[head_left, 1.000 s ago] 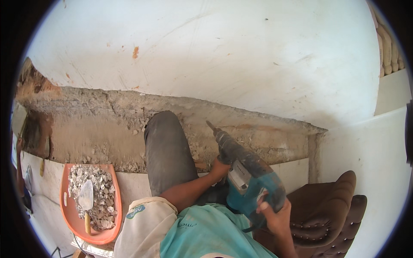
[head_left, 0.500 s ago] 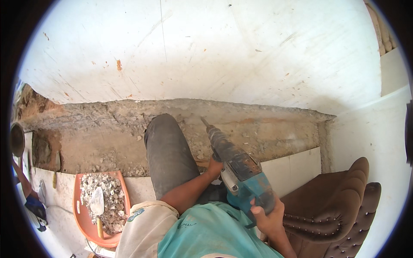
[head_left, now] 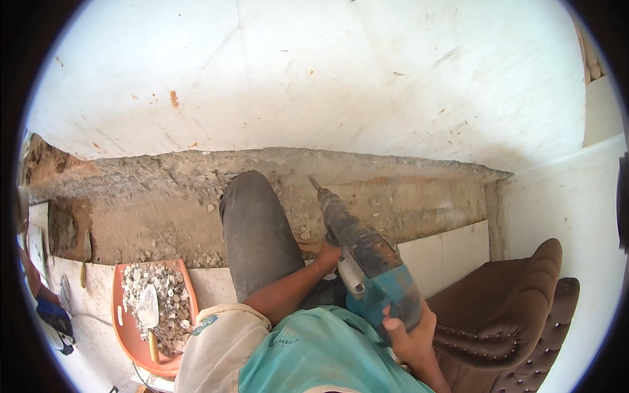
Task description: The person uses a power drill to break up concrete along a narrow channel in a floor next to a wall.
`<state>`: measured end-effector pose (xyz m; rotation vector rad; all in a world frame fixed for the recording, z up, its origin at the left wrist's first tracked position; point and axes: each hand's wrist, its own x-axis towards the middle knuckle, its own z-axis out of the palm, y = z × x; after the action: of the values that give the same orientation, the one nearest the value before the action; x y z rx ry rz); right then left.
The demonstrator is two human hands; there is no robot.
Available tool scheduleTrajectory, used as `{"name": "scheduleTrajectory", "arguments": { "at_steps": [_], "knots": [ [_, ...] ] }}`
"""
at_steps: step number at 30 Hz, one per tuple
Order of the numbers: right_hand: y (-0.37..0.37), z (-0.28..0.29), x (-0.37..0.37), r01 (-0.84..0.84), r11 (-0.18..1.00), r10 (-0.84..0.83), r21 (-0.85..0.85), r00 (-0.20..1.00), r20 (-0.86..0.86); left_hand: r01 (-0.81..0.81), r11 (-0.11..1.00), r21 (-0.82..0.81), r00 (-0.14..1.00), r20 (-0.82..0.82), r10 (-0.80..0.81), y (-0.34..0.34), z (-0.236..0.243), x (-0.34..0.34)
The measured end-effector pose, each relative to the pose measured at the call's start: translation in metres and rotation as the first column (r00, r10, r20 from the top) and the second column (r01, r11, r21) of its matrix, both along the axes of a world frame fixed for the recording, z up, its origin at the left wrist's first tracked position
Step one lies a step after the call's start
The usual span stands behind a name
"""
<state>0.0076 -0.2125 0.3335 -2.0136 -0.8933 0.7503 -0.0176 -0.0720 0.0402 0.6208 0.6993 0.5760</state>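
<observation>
My left hand [head_left: 329, 252] is closed on the front side handle of a teal-and-black hammer drill [head_left: 377, 275], its fingers partly hidden. My right hand [head_left: 411, 331] grips the rear handle. The drill's bit [head_left: 314, 181] points into a rough, chipped concrete strip [head_left: 164, 180] along the foot of a white wall [head_left: 314, 78], in a faint dusty haze; whether it touches, I cannot tell. My grey-trousered knee [head_left: 252, 219] is beside the drill, to its left.
An orange tray [head_left: 119, 311] of rubble, with a trowel [head_left: 148, 304] on it, lies at lower left. A brown tufted sofa [head_left: 498, 295] is at right. A co-worker's arm [head_left: 36, 281] shows at the far left edge. Pale tiles [head_left: 439, 252] border the strip.
The view has shifted since a second ago, and the drill's tip appears slightly higher along the strip. A dark round object beside the co-worker has moved mostly out of view at left.
</observation>
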Motion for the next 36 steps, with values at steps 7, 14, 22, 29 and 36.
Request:
{"name": "scheduleTrajectory", "arguments": {
  "at_steps": [7, 14, 22, 29, 36],
  "knots": [
    [0.010, -0.013, 0.005, -0.054, 0.996, 0.058, -0.064, 0.997, 0.056, -0.020, 0.948, -0.318, 0.983, -0.179, -0.039, 0.018, 0.007, -0.001],
    [0.015, -0.014, 0.022, -0.021, 1.000, 0.019, -0.021, 0.995, -0.101, 0.028, 0.979, -0.201, 0.946, -0.312, -0.091, 0.017, -0.011, 0.010],
    [0.026, -0.002, 0.022, -0.058, 0.985, 0.034, -0.162, 0.989, -0.147, 0.155, 0.937, -0.313, 0.987, 0.082, -0.136, 0.001, -0.123, 0.001],
    [0.024, -0.008, 0.018, -0.136, 0.979, 0.132, -0.152, 0.991, -0.037, 0.218, 0.972, -0.084, 0.971, -0.079, -0.225, -0.034, -0.175, -0.009],
    [0.027, -0.004, 0.023, -0.266, 0.955, 0.262, -0.133, 0.964, -0.048, 0.269, 0.898, -0.349, 0.962, 0.139, -0.234, -0.051, -0.181, -0.009]
  ]
}}
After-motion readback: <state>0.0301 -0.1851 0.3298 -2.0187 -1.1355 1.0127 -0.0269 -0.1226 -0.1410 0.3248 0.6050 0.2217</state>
